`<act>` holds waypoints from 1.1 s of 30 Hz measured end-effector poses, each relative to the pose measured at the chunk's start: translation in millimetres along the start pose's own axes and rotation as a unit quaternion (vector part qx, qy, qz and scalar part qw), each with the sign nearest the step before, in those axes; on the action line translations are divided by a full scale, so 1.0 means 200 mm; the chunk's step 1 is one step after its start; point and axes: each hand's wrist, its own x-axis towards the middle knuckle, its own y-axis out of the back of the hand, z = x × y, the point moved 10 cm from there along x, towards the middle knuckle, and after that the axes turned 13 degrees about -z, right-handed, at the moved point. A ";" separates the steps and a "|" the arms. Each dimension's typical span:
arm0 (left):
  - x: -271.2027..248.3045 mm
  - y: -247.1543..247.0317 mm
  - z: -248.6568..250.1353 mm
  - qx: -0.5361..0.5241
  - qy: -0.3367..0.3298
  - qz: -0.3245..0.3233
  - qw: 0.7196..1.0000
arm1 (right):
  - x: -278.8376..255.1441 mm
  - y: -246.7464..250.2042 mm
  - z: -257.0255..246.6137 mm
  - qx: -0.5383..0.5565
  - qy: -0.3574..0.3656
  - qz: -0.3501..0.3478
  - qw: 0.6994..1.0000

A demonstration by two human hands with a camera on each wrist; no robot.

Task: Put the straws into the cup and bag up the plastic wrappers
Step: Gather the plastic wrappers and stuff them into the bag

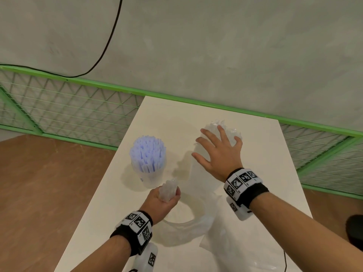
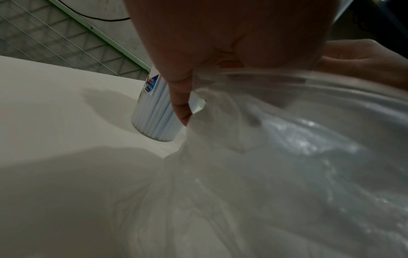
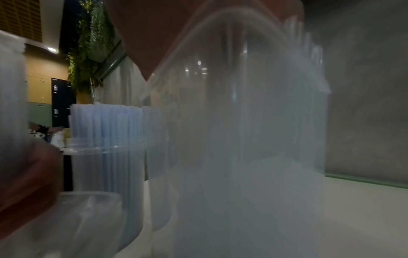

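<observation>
A clear cup point(image 1: 150, 177) packed with pale blue straws point(image 1: 147, 152) stands upright on the left of the white table point(image 1: 170, 118). My left hand point(image 1: 169, 195) grips a bunched edge of the clear plastic bag point(image 1: 188, 228), whose mouth lies open on the table near me. In the left wrist view its fingers point(image 2: 181, 104) pinch the bag point(image 2: 287, 165) just in front of the cup point(image 2: 152, 118). My right hand point(image 1: 216, 150) is spread flat, palm down, over a crumpled clear wrapper point(image 1: 229, 130) further back. The right wrist view shows that wrapper point(image 3: 253, 131) blurred, right of the cup point(image 3: 106, 165).
A green mesh fence point(image 1: 68, 107) runs behind and beside the table. The table's left edge drops to a brown floor point(image 1: 39, 193). A black cable point(image 1: 110, 46) hangs on the grey wall. More clear plastic point(image 1: 245, 252) lies at the near right.
</observation>
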 end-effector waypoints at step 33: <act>-0.07 0.01 0.07 0.371 -0.038 -0.040 0.927 | -0.34 0.27 -0.28 0.286 0.143 0.206 0.925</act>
